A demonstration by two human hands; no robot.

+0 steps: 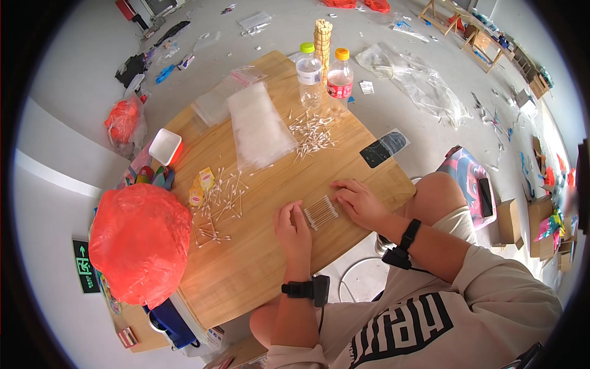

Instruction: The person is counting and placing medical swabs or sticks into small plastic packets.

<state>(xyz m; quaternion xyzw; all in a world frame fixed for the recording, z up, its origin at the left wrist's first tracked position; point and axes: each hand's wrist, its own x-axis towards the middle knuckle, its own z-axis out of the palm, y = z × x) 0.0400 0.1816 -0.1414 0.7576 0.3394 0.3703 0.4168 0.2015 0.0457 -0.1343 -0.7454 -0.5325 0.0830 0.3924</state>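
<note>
Several cotton swabs (321,213) lie side by side in a neat row on the wooden table, between my two hands. My left hand (292,229) rests at the row's left end, fingers loosely bent and holding nothing visible. At the right end, my right hand (361,205) has its fingers apart, with the fingertips by the swab tips. A loose pile of cotton swabs (313,132) lies farther back, and another scattered group (224,200) is to the left. Beside that group is a small yellow packet (201,186). Clear plastic bags (261,128) are stacked near the table's middle.
Two bottles, one green-capped (309,77) and one orange-capped (340,75), stand at the far edge near a tall woven-looking object (322,43). A red plastic bag (141,240) bulges at the left, near a white tub (166,146). A dark phone-shaped sheet (384,149) lies right.
</note>
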